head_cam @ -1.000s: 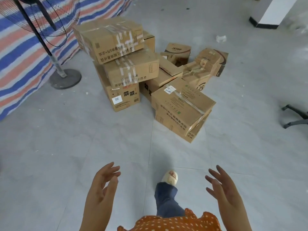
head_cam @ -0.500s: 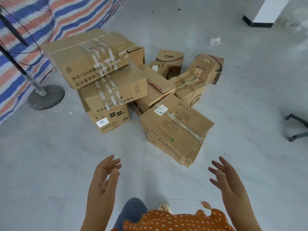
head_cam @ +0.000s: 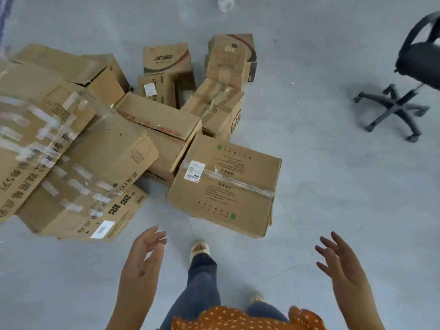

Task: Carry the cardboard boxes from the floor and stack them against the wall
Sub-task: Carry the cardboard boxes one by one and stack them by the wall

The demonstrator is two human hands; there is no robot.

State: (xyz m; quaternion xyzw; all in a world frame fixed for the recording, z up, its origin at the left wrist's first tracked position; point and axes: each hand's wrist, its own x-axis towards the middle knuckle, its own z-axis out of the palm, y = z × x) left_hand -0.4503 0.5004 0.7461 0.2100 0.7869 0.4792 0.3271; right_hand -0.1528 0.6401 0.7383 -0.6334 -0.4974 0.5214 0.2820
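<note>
A pile of several cardboard boxes lies on the grey tiled floor. Nearest me is a taped box with a white shipping label [head_cam: 226, 184], just beyond my feet. To its left rises a stack of taped boxes [head_cam: 71, 163] with dark printed characters, the top one blurred at the frame's left edge. Smaller boxes [head_cam: 166, 60] lie behind. My left hand [head_cam: 142, 263] hovers empty with relaxed fingers, short of the labelled box's near left corner. My right hand [head_cam: 340, 265] is also empty, fingers spread, to the right of that box.
A black swivel chair [head_cam: 402, 91] on a star base with castors stands at the right. A scrap of white litter [head_cam: 225, 3] lies on the floor at the top. My sandalled foot [head_cam: 200, 250] is planted just before the labelled box.
I have stepped closer and the view has tilted down, so the boxes now fill the frame. The fan and striped tarpaulin have left the view; the chair has come in. Both hands stay empty.
</note>
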